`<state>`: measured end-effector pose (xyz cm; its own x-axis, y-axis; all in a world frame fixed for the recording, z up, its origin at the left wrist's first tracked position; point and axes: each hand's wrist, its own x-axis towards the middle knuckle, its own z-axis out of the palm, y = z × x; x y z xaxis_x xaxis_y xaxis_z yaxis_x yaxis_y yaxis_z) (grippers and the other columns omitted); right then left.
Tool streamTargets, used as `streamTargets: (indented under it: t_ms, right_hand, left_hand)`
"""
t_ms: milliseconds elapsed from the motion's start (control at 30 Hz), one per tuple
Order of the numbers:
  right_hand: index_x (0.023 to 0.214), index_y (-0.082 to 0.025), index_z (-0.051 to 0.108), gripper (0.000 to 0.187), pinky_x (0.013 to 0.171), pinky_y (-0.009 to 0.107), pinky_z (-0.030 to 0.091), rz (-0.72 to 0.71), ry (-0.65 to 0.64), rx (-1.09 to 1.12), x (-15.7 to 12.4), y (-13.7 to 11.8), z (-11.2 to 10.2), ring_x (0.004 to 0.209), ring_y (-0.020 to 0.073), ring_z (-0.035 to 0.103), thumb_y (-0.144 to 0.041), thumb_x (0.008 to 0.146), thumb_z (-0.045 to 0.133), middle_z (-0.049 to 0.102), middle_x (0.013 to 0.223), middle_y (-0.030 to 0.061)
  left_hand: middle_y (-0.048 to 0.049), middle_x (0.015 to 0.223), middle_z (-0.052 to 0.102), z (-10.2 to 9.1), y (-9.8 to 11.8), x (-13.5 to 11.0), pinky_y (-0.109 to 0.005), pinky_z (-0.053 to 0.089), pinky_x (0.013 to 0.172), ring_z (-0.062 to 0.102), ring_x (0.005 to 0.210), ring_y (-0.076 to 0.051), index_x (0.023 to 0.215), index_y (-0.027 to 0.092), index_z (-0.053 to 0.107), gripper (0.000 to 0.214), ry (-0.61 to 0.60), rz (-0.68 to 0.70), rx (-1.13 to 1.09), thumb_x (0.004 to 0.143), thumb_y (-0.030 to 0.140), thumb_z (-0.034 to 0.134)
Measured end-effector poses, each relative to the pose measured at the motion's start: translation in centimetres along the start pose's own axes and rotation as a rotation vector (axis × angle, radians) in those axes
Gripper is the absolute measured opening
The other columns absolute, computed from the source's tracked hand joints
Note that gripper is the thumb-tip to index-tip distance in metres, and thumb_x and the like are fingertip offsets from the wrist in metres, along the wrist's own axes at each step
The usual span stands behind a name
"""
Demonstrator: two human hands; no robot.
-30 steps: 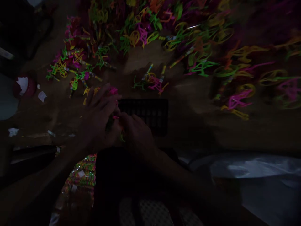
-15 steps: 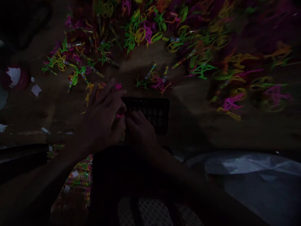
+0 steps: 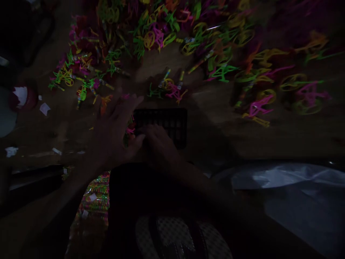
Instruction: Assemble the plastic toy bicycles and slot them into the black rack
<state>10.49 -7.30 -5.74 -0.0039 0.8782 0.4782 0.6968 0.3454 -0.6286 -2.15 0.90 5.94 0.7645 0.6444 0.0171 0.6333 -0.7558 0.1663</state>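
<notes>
The scene is very dark. My left hand (image 3: 111, 131) lies over the left end of a black compartmented tray (image 3: 183, 126), its fingers stretched out and the thumb apart. Between that thumb and the fingers show small pink plastic pieces (image 3: 130, 129), beside the palm and not clearly gripped. My right hand (image 3: 160, 145) rests at the tray's near side with its fingers curled together close to the left thumb. Whatever it holds is hidden. An orange plastic piece (image 3: 105, 103) lies by the left fingers.
Heaped bright plastic pieces (image 3: 159, 36) cover the table's far side. A small cluster with pink pieces (image 3: 174, 91) lies beyond the tray. A red container (image 3: 28, 99) and paper scraps (image 3: 44, 108) are at left. A clear plastic bag (image 3: 283, 176) hangs at front right.
The view has shifted a little, moving the table things left and slightly up. My left fingers have opened wider, uncovering more pink pieces. The right hand stays curled near the tray.
</notes>
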Motion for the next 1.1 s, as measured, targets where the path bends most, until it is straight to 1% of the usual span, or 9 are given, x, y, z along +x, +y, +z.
streamTargets:
  t_ms: [133, 267, 467, 567, 667, 800, 867, 933, 1100]
  right_hand:
    - [0.116, -0.015, 0.06, 0.024, 0.083, 0.037, 0.046, 0.027, 0.109, 0.073, -0.2, -0.1, -1.0, 0.097, 0.0234, 0.061, -0.013, 0.096, 0.047, 0.071, 0.108, 0.012]
    - [0.102, -0.018, 0.066, 0.018, 0.08, 0.036, 0.043, 0.027, 0.162, -0.109, 0.8, 1.0, -2.2, 0.089, 0.0211, 0.062, -0.013, 0.097, 0.05, 0.074, 0.097, 0.0076]
    - [0.097, -0.02, 0.07, 0.023, 0.081, 0.036, 0.044, 0.197, 0.132, -0.332, 2.7, 5.6, -6.1, 0.088, 0.0228, 0.061, -0.014, 0.096, 0.048, 0.07, 0.092, 0.0073]
    - [0.101, -0.02, 0.072, 0.021, 0.082, 0.037, 0.045, 0.187, 0.126, -0.344, 4.9, 8.6, -8.1, 0.089, 0.0233, 0.061, -0.019, 0.096, 0.052, 0.07, 0.096, 0.0084]
    - [0.104, -0.019, 0.075, 0.022, 0.087, 0.039, 0.046, 0.064, -0.038, -0.336, 8.0, 11.5, -8.7, 0.101, 0.0267, 0.058, -0.017, 0.093, 0.056, 0.07, 0.109, 0.0111]
    - [0.105, -0.02, 0.078, 0.025, 0.094, 0.041, 0.046, -0.049, -0.303, -0.302, 10.4, 14.1, -8.2, 0.103, 0.0272, 0.057, -0.013, 0.091, 0.058, 0.072, 0.11, 0.0118]
    - [0.107, -0.02, 0.078, 0.027, 0.096, 0.043, 0.047, -0.095, -0.311, -0.274, 10.1, 14.4, -8.5, 0.105, 0.0276, 0.057, -0.014, 0.092, 0.057, 0.072, 0.111, 0.0121]
    - [0.105, -0.02, 0.078, 0.025, 0.096, 0.045, 0.048, -0.114, -0.24, -0.263, 9.3, 14.1, -9.6, 0.107, 0.0282, 0.058, -0.015, 0.09, 0.058, 0.071, 0.112, 0.0118]
    - [0.1, -0.018, 0.077, 0.022, 0.087, 0.044, 0.05, -0.06, -0.118, -0.331, 7.1, 12.1, -12.2, 0.096, 0.0271, 0.063, -0.021, 0.093, 0.056, 0.073, 0.105, 0.0128]
  left_hand:
    - [-0.0127, 0.159, 0.041, -0.5, 0.5, -0.8, -0.06, 0.007, 0.127, 0.023, 0.154, -0.036, 0.15, 0.02, 0.037, 0.076, 0.011, 0.006, 0.059, 0.086, 0.05, 0.064]
    - [-0.0155, 0.164, 0.032, 0.1, 0.3, -1.7, -0.064, 0.012, 0.124, 0.019, 0.155, -0.039, 0.156, 0.016, 0.027, 0.08, -0.004, -0.042, 0.145, 0.088, 0.041, 0.062]
    - [-0.0141, 0.163, 0.034, 1.0, -1.7, -1.5, -0.059, 0.019, 0.124, 0.024, 0.154, -0.036, 0.156, 0.017, 0.029, 0.071, 0.066, -0.004, 0.159, 0.09, 0.029, 0.052]
    - [-0.0143, 0.164, 0.033, 1.1, -2.4, -1.6, -0.062, 0.02, 0.123, 0.025, 0.153, -0.038, 0.157, 0.019, 0.028, 0.073, 0.091, -0.018, 0.17, 0.089, 0.03, 0.052]
    - [-0.0156, 0.165, 0.03, 1.3, -2.7, -1.7, -0.063, 0.019, 0.122, 0.023, 0.153, -0.04, 0.158, 0.018, 0.026, 0.076, 0.11, -0.021, 0.197, 0.088, 0.033, 0.053]
    - [-0.016, 0.164, 0.032, 1.4, -2.6, -1.7, -0.064, 0.02, 0.122, 0.025, 0.153, -0.039, 0.158, 0.018, 0.027, 0.074, 0.108, -0.023, 0.2, 0.089, 0.034, 0.052]
    - [-0.0161, 0.163, 0.035, 1.4, -2.5, -1.6, -0.064, 0.019, 0.122, 0.027, 0.152, -0.04, 0.156, 0.018, 0.03, 0.072, 0.111, -0.025, 0.186, 0.09, 0.034, 0.051]
    - [-0.0169, 0.162, 0.036, 1.3, -2.6, -1.5, -0.065, 0.019, 0.122, 0.028, 0.152, -0.04, 0.155, 0.017, 0.033, 0.069, 0.122, -0.026, 0.167, 0.09, 0.032, 0.05]
    - [-0.0173, 0.163, 0.033, 1.8, -3.0, -1.5, -0.066, 0.018, 0.121, 0.025, 0.152, -0.04, 0.156, 0.018, 0.031, 0.068, 0.16, -0.02, 0.162, 0.092, 0.033, 0.048]
